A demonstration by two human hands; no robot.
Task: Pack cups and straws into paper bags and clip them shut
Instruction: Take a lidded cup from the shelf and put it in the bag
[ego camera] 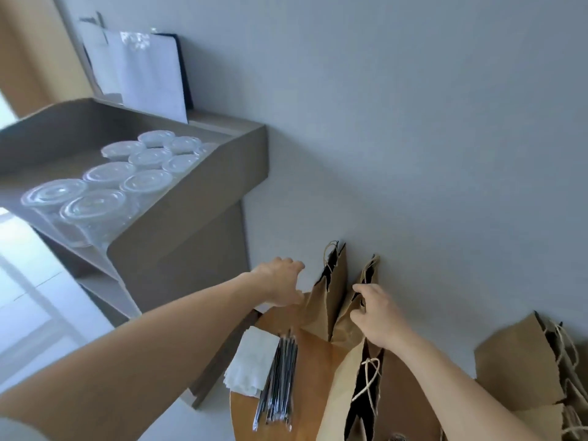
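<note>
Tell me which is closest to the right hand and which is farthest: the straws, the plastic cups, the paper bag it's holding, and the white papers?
1. paper bag: gripped by the right hand, by the wall.
2. straws: lying on the table, to the hand's left.
3. plastic cups: on the grey shelf, far left.
4. white papers: at the shelf's back, against the wall.

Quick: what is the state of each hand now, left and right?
Left hand: open, beside a standing paper bag, holding nothing.
Right hand: fingers curled, pinching the top edge of the neighbouring bag.
</note>
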